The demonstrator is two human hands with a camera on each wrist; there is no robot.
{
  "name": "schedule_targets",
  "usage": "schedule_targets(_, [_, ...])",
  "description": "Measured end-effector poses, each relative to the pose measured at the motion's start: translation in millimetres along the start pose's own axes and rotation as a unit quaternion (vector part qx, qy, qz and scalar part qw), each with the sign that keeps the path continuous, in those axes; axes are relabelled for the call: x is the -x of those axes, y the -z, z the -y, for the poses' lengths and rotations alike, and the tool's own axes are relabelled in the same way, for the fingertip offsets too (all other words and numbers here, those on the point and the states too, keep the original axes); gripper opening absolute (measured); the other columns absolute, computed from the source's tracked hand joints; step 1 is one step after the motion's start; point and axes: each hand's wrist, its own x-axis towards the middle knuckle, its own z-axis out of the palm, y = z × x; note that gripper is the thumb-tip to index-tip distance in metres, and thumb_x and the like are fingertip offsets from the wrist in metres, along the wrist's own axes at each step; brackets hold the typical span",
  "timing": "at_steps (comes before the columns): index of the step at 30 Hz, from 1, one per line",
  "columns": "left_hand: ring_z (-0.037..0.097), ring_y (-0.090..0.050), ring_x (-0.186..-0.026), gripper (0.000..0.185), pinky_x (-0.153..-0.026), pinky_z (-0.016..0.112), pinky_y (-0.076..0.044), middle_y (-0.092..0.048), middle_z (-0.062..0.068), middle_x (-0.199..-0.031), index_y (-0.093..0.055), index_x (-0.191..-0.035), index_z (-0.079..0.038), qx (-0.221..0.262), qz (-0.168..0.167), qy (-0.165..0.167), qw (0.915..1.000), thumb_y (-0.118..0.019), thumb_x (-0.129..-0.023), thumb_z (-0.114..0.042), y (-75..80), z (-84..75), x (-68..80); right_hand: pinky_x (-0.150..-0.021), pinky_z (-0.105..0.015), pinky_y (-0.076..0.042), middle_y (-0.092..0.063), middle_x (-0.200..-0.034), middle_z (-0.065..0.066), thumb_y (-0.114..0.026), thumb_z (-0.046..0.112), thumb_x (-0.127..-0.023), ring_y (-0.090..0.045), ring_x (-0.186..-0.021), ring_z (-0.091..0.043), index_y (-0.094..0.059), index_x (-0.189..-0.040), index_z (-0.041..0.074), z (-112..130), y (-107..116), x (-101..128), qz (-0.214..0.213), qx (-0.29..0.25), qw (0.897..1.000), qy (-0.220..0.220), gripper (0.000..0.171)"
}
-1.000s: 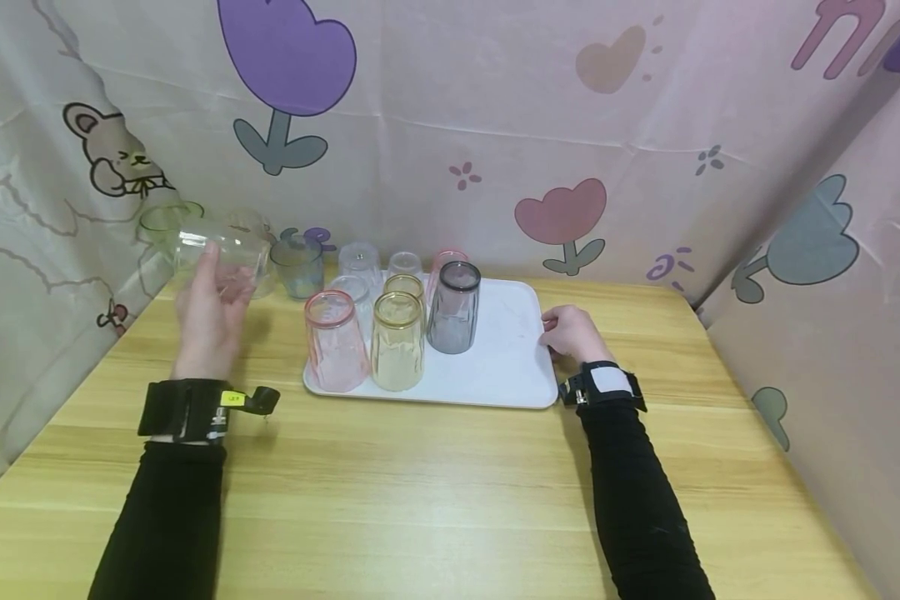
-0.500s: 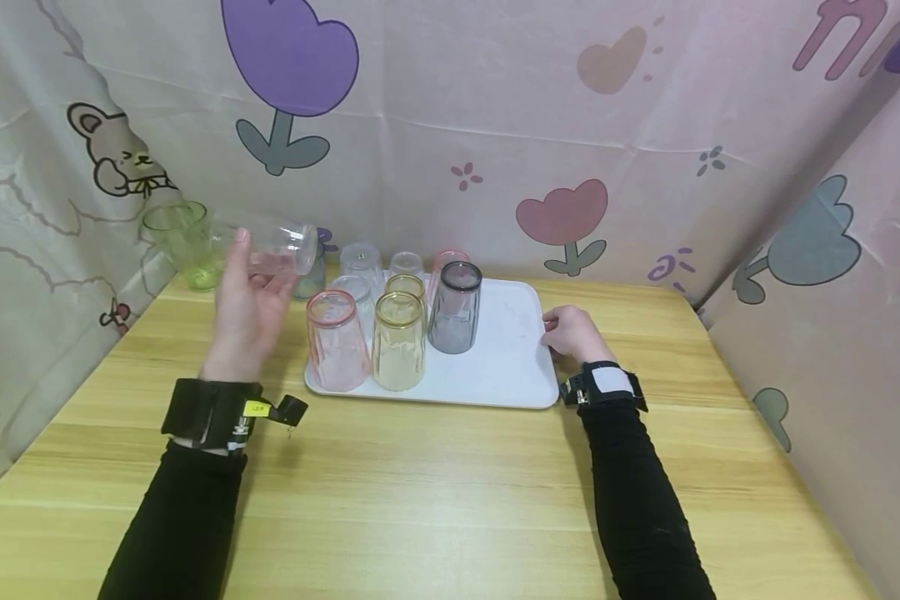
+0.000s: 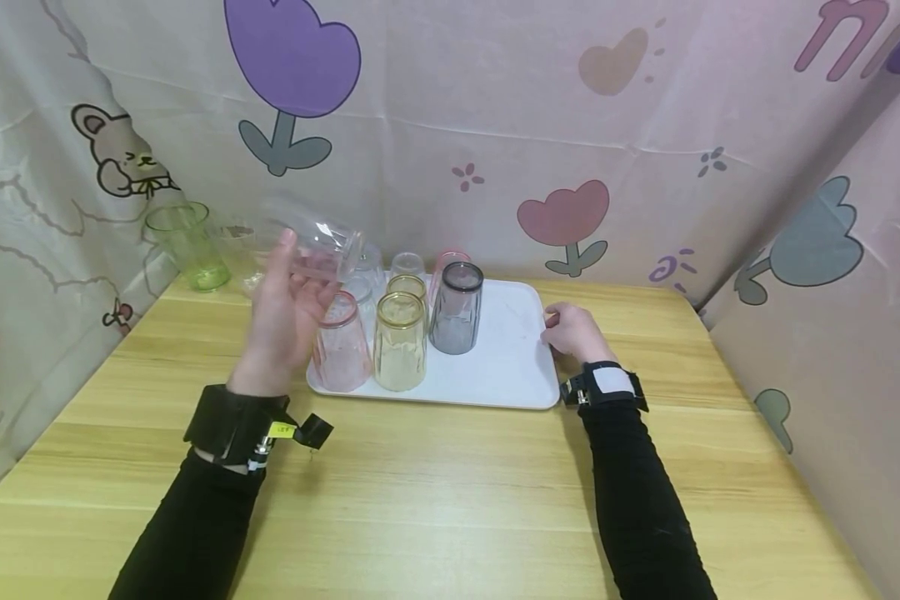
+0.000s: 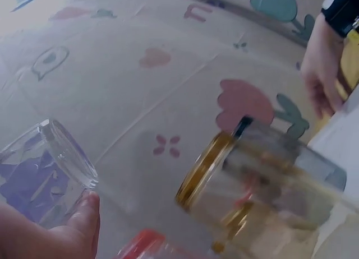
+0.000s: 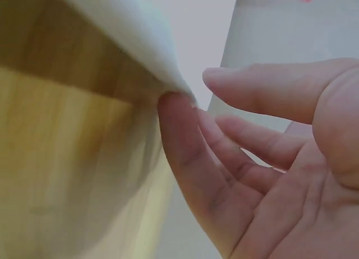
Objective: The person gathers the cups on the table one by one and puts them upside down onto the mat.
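Clear glass (image 3: 318, 242), held on its side in the left hand (image 3: 288, 312), has travelled rightward over the last second: from above the far left corner of the worktop (image 3: 435, 500), past the green glass (image 3: 187, 244) that stays standing there, to a spot in the air just over the back left of the white tray (image 3: 521, 367). The fingers curl round its body, and the left wrist view shows the thumb (image 4: 84, 222) against its wall with the rim (image 4: 70, 152) pointing away. It now hangs above the pink glass (image 3: 340, 350), close to the amber glass (image 3: 400, 342) and the grey glass (image 3: 455, 319), all of which stand upside down on the tray in the same places as before. The right hand (image 3: 572, 332) has not shifted; its relaxed fingers (image 5: 185, 152) rest at the tray's right edge, touching the rim rather than clasping it. Judging by this drift, the carried glass is being brought to join the rows on the tray, though it is not yet turned mouth down.
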Motion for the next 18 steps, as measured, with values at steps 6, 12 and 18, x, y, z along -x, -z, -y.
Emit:
schedule_targets(6, [0.014, -0.061, -0.104, 0.029, -0.095, 0.022, -0.054, -0.057, 0.002, -0.118, -0.054, -0.117, -0.018, -0.043, 0.032, -0.001, 0.9985, -0.053, -0.107, -0.045, -13.9, 14.0, 6.4, -0.096, -0.053, -0.054, -0.06, -0.135, -0.027, -0.062, 0.007, -0.098, -0.061, -0.12, -0.044, -0.044, -0.152, -0.003, 12, 4, 5, -0.086, -0.052, 0.994, 0.039, 0.059])
schedule_targets(12, [0.018, -0.063, -0.111, 0.032, -0.104, 0.027, -0.052, -0.054, 0.004, -0.127, -0.05, -0.131, -0.016, -0.071, 0.065, 0.011, 0.9953, -0.051, -0.108, -0.039, -23.4, 24.3, 11.4, -0.089, -0.05, -0.056, -0.06, -0.129, -0.02, -0.065, 0.007, -0.098, -0.066, -0.111, -0.037, -0.053, -0.145, -0.001, 46, 7, 21, -0.212, -0.121, 0.959, 0.144, 0.05])
schedule_targets(18, [0.018, -0.063, -0.115, 0.048, -0.106, 0.028, -0.051, -0.052, 0.005, -0.134, -0.04, -0.148, -0.008, -0.079, 0.079, 0.027, 0.9934, -0.048, -0.11, -0.036, -28.3, 30.4, 15.1, -0.079, -0.041, -0.061, -0.063, -0.12, -0.018, -0.068, -0.001, -0.095, -0.069, -0.102, -0.031, -0.06, -0.134, -0.003, 82, 1, 39, -0.312, -0.159, 0.891, 0.29, 0.04])
